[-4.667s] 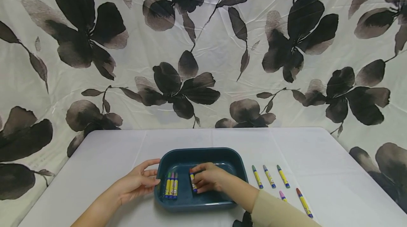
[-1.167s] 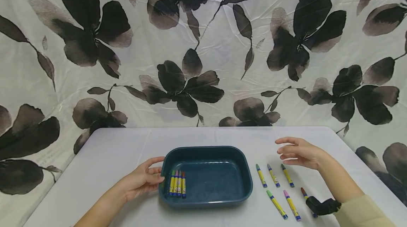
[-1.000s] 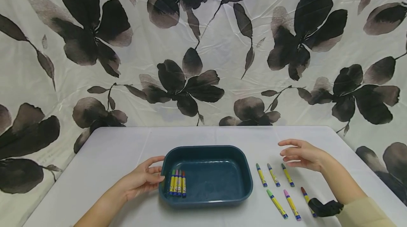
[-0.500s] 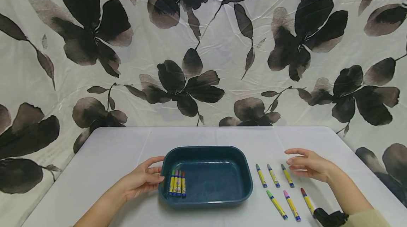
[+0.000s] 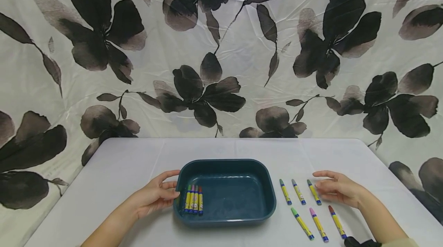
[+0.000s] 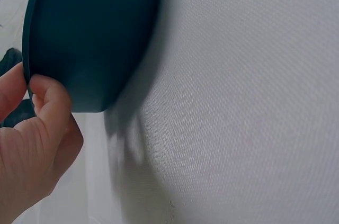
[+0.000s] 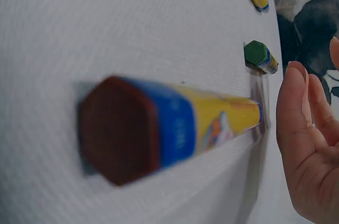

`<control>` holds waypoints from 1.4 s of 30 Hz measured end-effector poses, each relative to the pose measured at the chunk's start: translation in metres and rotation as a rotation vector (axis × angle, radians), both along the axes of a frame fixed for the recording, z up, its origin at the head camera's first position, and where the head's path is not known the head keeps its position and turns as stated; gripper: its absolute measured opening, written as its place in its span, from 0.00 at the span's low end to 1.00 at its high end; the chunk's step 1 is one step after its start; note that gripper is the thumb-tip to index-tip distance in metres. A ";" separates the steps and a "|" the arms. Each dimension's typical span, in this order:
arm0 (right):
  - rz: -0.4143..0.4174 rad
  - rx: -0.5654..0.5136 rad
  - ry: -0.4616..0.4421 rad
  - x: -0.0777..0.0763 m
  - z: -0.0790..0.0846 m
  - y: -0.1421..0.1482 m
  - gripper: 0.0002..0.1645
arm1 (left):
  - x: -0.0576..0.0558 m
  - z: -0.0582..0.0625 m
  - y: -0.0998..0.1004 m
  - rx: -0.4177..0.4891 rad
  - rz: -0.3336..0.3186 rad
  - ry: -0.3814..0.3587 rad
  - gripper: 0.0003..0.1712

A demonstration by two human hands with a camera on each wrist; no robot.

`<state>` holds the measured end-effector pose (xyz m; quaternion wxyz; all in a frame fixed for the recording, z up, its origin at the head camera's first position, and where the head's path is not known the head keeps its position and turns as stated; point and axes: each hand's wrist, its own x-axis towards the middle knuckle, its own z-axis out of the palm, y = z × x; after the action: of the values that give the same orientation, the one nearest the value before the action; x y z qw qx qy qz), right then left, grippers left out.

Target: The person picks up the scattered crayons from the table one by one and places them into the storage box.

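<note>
My left hand (image 5: 154, 197) pinches the left rim of a dark teal tray (image 5: 238, 204); in the left wrist view thumb and fingertips meet on the edge of the tray (image 6: 85, 38). Several crayons (image 5: 194, 201) in yellow wrappers lie side by side at the tray's left end. My right hand (image 5: 342, 191) hovers at the right, holding nothing, its fingers loosely extended beside a dark green crayon (image 5: 313, 193). Just below this hand lies a red-brown crayon (image 5: 336, 222). The right wrist view shows that crayon (image 7: 212, 121) large, with the fingers (image 7: 294, 107) apart from it.
Right of the tray, a back row also has a green crayon (image 5: 285, 192) and a greyish one (image 5: 298, 192). In front lie a light green crayon (image 5: 302, 224) and a pink crayon (image 5: 318, 224). A floral cloth (image 5: 221, 66) hangs behind the white table (image 5: 131, 162).
The red-brown crayon my right hand held in the tray now lies beside the other three there. That hand moved out to the right, then lowered toward the dark green crayon. The left stays on the rim.
</note>
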<state>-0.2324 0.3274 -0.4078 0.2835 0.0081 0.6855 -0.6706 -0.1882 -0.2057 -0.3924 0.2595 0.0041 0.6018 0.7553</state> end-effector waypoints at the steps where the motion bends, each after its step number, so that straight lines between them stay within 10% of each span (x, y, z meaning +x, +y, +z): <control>1: 0.001 -0.008 -0.002 0.000 -0.001 0.001 0.16 | 0.000 0.000 0.000 -0.001 -0.001 0.000 0.47; 12: -0.046 0.112 0.002 0.002 -0.007 -0.001 0.25 | 0.000 0.001 0.001 0.001 0.003 -0.005 0.46; 28: -0.135 0.642 0.174 0.005 0.001 -0.036 0.31 | -0.001 0.001 0.002 0.011 -0.003 -0.010 0.46; 42: -0.134 0.670 0.236 0.004 -0.004 -0.041 0.26 | 0.000 0.000 0.001 0.020 0.000 -0.016 0.46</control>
<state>-0.2279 0.2861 -0.4118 0.1394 0.0682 0.8931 -0.4222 -0.1880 -0.2049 -0.3919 0.2644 0.0006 0.5922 0.7612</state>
